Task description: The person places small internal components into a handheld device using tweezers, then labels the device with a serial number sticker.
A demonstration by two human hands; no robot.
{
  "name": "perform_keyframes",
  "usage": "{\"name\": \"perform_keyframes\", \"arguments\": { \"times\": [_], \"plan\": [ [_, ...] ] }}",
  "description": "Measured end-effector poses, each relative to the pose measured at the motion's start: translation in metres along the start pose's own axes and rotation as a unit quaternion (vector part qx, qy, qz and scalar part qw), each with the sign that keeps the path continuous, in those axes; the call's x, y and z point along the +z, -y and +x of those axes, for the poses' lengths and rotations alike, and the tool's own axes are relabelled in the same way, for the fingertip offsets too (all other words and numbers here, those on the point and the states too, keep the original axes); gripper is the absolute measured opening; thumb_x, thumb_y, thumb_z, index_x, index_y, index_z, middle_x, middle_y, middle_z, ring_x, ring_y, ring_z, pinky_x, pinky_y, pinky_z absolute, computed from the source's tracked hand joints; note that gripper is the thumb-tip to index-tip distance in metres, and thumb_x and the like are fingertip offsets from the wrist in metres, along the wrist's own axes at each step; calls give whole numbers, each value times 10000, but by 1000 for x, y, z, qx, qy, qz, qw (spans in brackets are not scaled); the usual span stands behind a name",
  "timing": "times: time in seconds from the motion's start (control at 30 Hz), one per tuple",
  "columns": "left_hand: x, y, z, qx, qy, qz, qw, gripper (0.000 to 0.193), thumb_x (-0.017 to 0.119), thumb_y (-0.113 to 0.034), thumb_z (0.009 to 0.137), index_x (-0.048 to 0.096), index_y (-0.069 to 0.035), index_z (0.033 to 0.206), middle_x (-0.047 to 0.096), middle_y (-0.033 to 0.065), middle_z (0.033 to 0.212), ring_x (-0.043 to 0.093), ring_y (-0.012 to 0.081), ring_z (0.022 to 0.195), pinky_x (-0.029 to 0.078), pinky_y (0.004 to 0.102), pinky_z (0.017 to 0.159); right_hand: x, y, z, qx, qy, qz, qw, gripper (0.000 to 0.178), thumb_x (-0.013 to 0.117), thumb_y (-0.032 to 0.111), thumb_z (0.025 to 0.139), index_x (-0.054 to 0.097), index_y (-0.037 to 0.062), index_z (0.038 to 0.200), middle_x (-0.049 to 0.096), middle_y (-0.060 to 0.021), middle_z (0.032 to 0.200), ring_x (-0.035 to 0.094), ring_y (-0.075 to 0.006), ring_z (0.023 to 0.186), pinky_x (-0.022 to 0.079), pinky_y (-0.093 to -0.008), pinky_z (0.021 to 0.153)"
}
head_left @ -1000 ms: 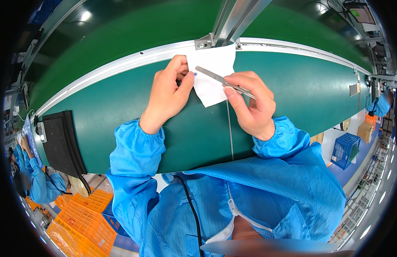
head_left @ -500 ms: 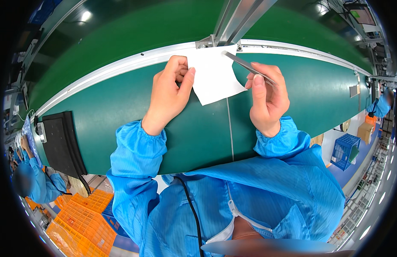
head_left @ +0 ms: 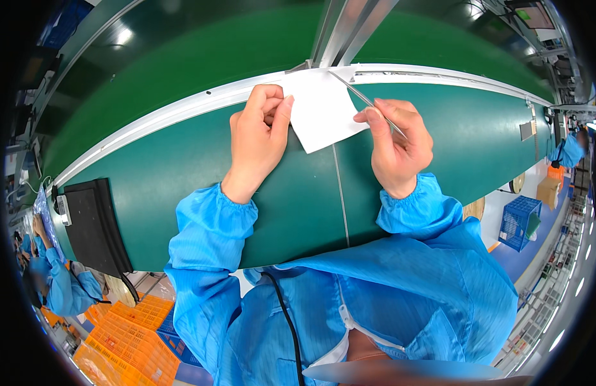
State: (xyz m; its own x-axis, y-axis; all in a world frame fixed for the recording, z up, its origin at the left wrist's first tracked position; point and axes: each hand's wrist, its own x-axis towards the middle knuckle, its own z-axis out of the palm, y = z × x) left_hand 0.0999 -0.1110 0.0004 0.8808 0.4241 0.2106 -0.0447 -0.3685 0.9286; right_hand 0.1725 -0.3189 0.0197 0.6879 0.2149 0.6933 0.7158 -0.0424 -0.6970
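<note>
My left hand pinches the left edge of a white sheet of paper between thumb and curled fingers, holding it up above the green work surface. Closed round a pair of slim metal tweezers, my right hand is on the sheet's right side. The tweezers slant up and left, and their tip lies at the sheet's upper part. Whether the tip grips anything there is too small to tell. The right thumb is close to the sheet's lower right corner.
A metal post rises behind the sheet from a white rail. Black mats lie at the table's left end. Orange crates stand below left, a blue crate right. A co-worker is at far left.
The tweezers have turned narrower side on, with their tip shifted slightly up and left on the sheet. The sheet's right edge looks straighter. My left hand keeps its pinch.
</note>
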Motion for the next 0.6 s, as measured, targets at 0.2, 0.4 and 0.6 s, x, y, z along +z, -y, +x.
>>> {"name": "perform_keyframes", "arguments": {
  "times": [0.2, 0.4, 0.6],
  "plan": [
    [-2, 0, -1, 5, 10, -12, 1000, 144, 705, -93, 1048, 593, -6, 1076, 744, 64, 797, 641, 73, 703, 506, 236, 646, 1, -1, 2, -16, -13, -19, 1000, 133, 793, -82, 922, 705, -70, 1021, 752, -198, 942, 785, -259, 778, 617, -307, 652],
    [-3, -1, -2, 17, 13, -1, 1000, 136, 698, -89, 1048, 588, -12, 1071, 737, 70, 779, 630, 75, 687, 498, 242, 637, 1, -3, 3, -31, -34, -21, 999, 152, 807, -89, 905, 707, -74, 1019, 751, -198, 935, 790, -262, 776, 641, -314, 647],
    [-5, -4, -1, 18, 18, 5, 1000, 146, 706, -92, 1042, 582, -16, 1059, 710, 60, 751, 587, 72, 661, 477, 238, 622, 3, -3, 2, -34, -32, -35, 998, 148, 811, -93, 897, 711, -73, 1003, 750, -203, 933, 790, -262, 774, 645, -317, 651]
  ]
}}
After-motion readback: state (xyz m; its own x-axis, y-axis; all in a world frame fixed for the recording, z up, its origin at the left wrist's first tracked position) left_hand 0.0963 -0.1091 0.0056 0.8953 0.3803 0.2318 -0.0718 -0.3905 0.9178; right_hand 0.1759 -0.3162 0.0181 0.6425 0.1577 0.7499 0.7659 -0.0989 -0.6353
